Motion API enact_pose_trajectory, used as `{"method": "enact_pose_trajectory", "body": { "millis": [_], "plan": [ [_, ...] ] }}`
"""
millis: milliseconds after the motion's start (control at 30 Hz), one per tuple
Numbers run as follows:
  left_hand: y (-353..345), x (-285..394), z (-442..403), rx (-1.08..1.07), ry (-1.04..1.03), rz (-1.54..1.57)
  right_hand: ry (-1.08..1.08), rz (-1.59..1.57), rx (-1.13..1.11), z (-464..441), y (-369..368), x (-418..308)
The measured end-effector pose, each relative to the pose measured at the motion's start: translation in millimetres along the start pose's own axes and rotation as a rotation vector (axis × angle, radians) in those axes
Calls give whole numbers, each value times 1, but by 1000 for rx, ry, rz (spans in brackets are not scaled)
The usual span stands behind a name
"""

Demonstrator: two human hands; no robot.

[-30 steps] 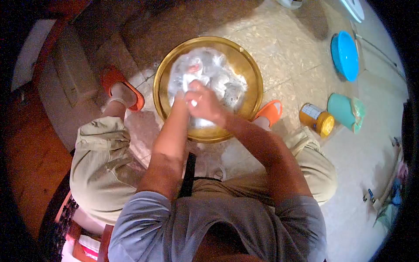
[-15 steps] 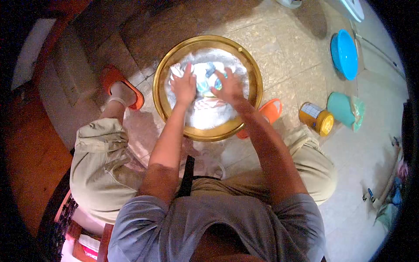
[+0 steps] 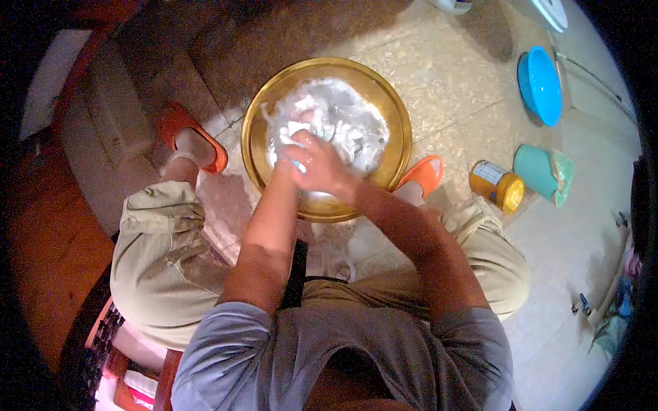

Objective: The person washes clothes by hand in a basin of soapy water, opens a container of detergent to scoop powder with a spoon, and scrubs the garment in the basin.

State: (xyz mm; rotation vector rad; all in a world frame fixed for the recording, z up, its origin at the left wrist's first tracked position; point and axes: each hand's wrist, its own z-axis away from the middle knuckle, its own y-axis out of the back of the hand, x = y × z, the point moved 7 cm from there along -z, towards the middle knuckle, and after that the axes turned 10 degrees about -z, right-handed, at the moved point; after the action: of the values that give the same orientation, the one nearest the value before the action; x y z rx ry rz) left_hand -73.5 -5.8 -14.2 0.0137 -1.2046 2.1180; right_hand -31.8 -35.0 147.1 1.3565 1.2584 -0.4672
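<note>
A round golden basin (image 3: 401, 130) with soapy, sudsy water stands on the floor between the feet. Wet white cloth (image 3: 343, 137) lies bunched in the water. My right hand (image 3: 319, 161) is curled over the cloth at the basin's left middle, with fingers closed on it. My left hand (image 3: 284, 154) is against it, its fingers mostly covered by the cloth and the other hand.
An orange slipper (image 3: 219, 156) is left of the basin, another (image 3: 430, 175) at its right. Farther right are a blue basin (image 3: 541, 85), a yellow-lidded canister (image 3: 495, 185) and a teal container (image 3: 533, 171). A white object (image 3: 452, 5) shows at the top edge.
Half a second ago both hands were spread flat on the opened-out patterned cloth. Now they have come together at the left, and the cloth is bunched up.
</note>
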Motion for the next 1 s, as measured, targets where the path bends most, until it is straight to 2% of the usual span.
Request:
{"method": "enact_pose_trajectory", "body": {
  "millis": [67, 100, 167, 200, 267, 333, 367, 467, 500, 533, 600, 633, 700, 767, 800, 833, 867, 900, 933, 967, 1000],
  "plan": [
    [9, -8, 8, 112, -55, -6, -82, 33, 33, 1, 2, 15],
    [17, -13, 13, 236, -63, -27, -126, 46, 50, 3, 1, 25],
    [16, -17, 22, 473, -62, -113, -352, 125, 72, 3, 5, 71],
    [12, -18, 25, 514, -67, -148, -465, 170, 83, 8, 12, 96],
    [1, -6, 25, 494, -97, -256, -466, 174, 244, 27, 33, 129],
    [-5, 17, 23, 414, -138, -378, -505, 245, 164, 35, 55, 135],
    [-6, 34, 26, 422, -166, -582, -522, 283, 120, 37, 61, 136],
    [0, 56, 28, 503, -425, -1828, -129, 669, 193, 41, 66, 93],
    [-4, 45, 32, 555, -264, -2079, -234, 863, -41, 49, 49, 101],
    [-4, 30, 36, 641, -404, -2241, -254, 821, -90, 51, 40, 111],
    [14, 7, 27, 519, -433, -2223, -301, 733, -191, 59, 19, 131],
    [29, -8, 14, 399, -318, -2408, -308, 549, -127, 62, 14, 150],
    [59, -25, -18, 127, -70, -2745, -590, 588, -215, 75, -1, 221],
    [62, -10, -40, 152, 45, -2592, -835, 378, -187, 66, -4, 242],
    [57, 0, -43, 221, 36, -2163, -867, 262, -86, 57, -3, 241],
    [51, 10, -45, 282, -2, -1734, -791, 153, 48, 41, 2, 226],
    [46, 10, -43, 315, -40, -944, -679, 54, 132, 21, 11, 194],
    [41, 9, -40, 357, -128, -153, -400, 12, 181, -2, 27, 135],
    [30, 5, -38, 256, -42, -14, -345, -115, 158, -3, 28, 107],
    [19, 1, -31, 156, 20, -6, -289, -237, 136, -2, 27, 83],
    [9, -1, -23, 69, 35, 11, -115, -18, 136, -2, 19, 49]
  ]
}}
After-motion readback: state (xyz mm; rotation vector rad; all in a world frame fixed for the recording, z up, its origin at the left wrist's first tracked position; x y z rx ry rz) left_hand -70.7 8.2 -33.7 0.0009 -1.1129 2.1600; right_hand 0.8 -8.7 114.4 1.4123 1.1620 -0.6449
